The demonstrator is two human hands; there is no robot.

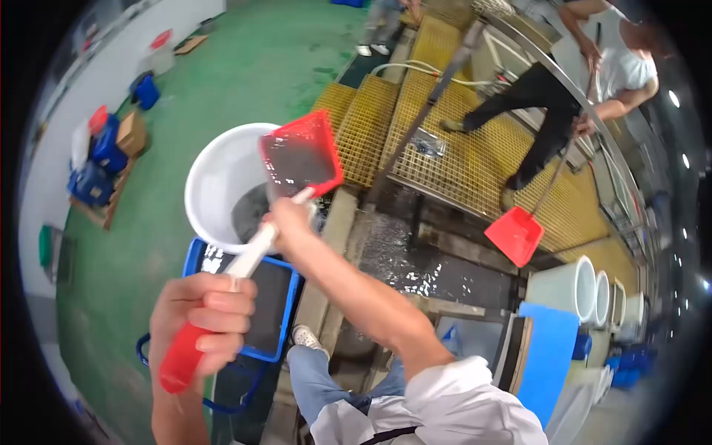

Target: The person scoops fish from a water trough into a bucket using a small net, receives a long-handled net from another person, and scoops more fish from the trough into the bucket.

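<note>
Both of my hands grip one long shovel with a red, square blade, a white shaft and a red handle end. My left hand is wrapped round the handle end at the lower left. Further up the shaft, near the blade, my right hand is closed on it. Grey, glistening material covers the blade's inside; I cannot tell what it is. The blade is over the right rim of a large white tub, which has something dark grey in its bottom.
Below the tub stands a blue-rimmed crate. Dark water fills a channel to the right. On yellow grating, a person holds another red shovel. A metal railing slants between us. White buckets stand right.
</note>
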